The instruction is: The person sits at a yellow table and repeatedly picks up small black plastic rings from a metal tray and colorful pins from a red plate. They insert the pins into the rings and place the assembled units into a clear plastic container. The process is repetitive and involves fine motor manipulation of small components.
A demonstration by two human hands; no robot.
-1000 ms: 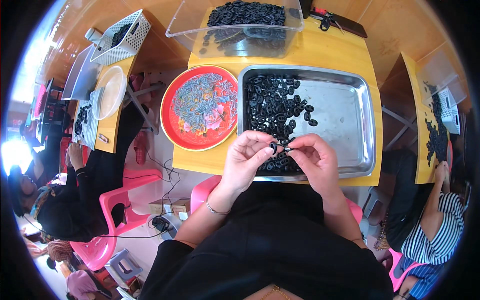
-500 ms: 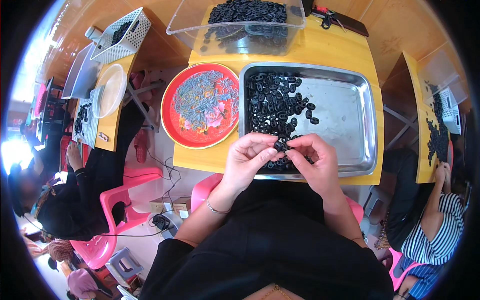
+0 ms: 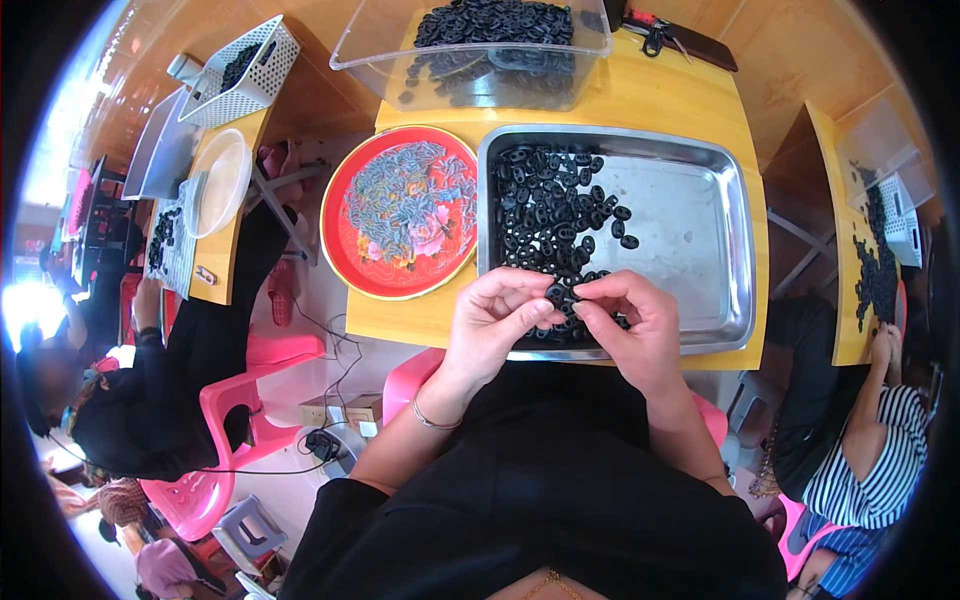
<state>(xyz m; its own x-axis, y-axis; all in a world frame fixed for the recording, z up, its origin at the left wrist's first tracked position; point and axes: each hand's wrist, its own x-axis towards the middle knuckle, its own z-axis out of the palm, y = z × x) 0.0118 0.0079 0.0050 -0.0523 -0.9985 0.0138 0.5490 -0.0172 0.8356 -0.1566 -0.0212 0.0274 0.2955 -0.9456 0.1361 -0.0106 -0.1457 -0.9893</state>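
Both hands, left hand [image 3: 497, 318] and right hand [image 3: 632, 325], had stayed at the metal tray's [image 3: 720, 250] near edge; fingers pinching one small black piece [image 3: 562, 296].

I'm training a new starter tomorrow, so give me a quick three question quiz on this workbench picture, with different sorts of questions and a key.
1. True or false: the left hand and the right hand pinch one small black part between their fingertips over the near edge of the metal tray.
2. What lies in the red round plate? A) black rings B) small grey pieces C) scissors
3. Fill in: the clear plastic bin of black parts stands at the ____ edge of the yellow table.

Key: 1 true; 2 B; 3 far.
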